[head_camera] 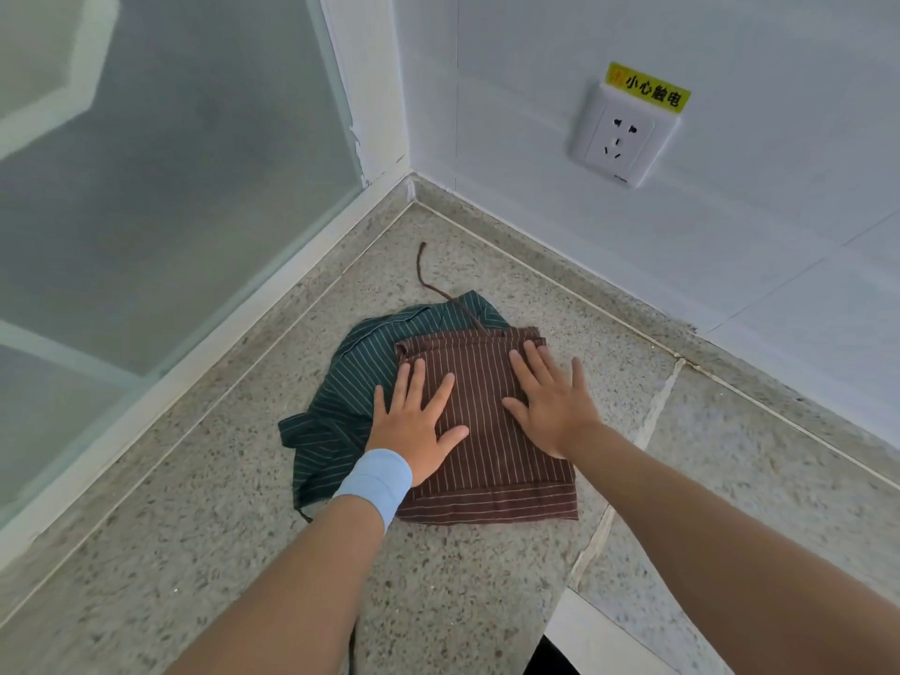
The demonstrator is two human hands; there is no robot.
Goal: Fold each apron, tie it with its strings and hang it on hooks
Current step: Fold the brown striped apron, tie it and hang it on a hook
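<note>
A white wall socket (621, 138) with a yellow warning label (647, 92) sits far right, frosted glass panel (170, 187) at left, speckled stone surface (219, 528) underneath.

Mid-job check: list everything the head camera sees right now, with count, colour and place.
brown apron: one, brown with pale stripes, folded flat, lying partly on the green apron
apron string: one, brown, trailing from the brown apron toward the corner
green apron: one, dark green with pale stripes, crumpled, underneath and to the left
stone surface: one, speckled grey, under both aprons
glass pane: one, frosted, left side
tiled wall: one, white, right side
socket: one, white, on the tiled wall
warning label: one, yellow, above the socket
wristband: one, light blue, left wrist
left hand: flat on the brown apron
right hand: flat on the brown apron
</note>
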